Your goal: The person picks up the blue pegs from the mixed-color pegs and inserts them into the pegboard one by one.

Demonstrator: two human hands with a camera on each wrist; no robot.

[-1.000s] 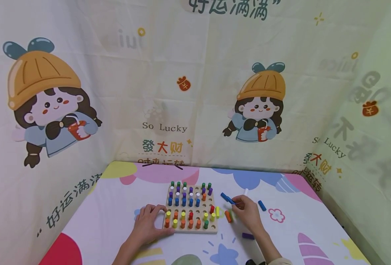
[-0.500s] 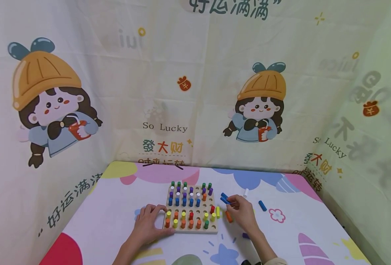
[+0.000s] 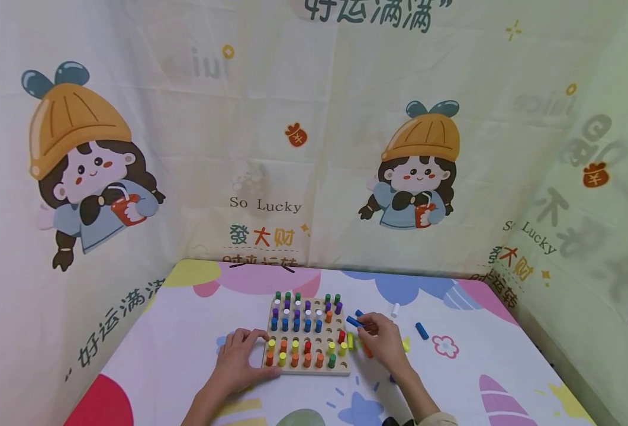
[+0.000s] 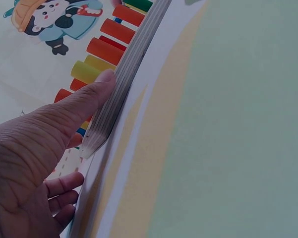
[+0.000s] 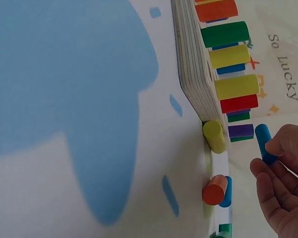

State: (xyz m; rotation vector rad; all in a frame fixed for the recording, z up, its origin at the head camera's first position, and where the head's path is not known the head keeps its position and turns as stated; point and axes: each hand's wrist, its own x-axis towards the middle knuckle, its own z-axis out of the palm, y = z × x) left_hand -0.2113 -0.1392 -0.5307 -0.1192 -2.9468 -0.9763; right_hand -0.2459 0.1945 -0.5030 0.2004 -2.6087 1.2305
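Observation:
A wooden pegboard (image 3: 327, 372) with rows of coloured pegs lies on the table. At its near left corner my left hand (image 3: 237, 362) holds the board, thumb along the front edge and forefinger at the left side. Right of the board, my right hand (image 3: 385, 343) pinches a blue peg (image 5: 262, 139) between thumb and fingers, its free end pointing toward the board. Another blue peg (image 3: 359, 313) lies just behind it. A yellow peg (image 3: 350, 341) lies against the board's right side, and an orange peg (image 3: 368, 352) is partly covered by the right hand.
Further right lie a white peg (image 3: 395, 310) and a blue peg (image 3: 422, 331). A yellow peg (image 3: 406, 344) shows beside the right hand, and a purple one (image 3: 392, 378) is mostly hidden by the wrist. Printed cloth walls (image 3: 324, 236) stand behind the table (image 3: 186, 331).
My right hand has shifted left toward the board, carrying the blue peg away from the one lying behind it. The left hand stays at the board's corner.

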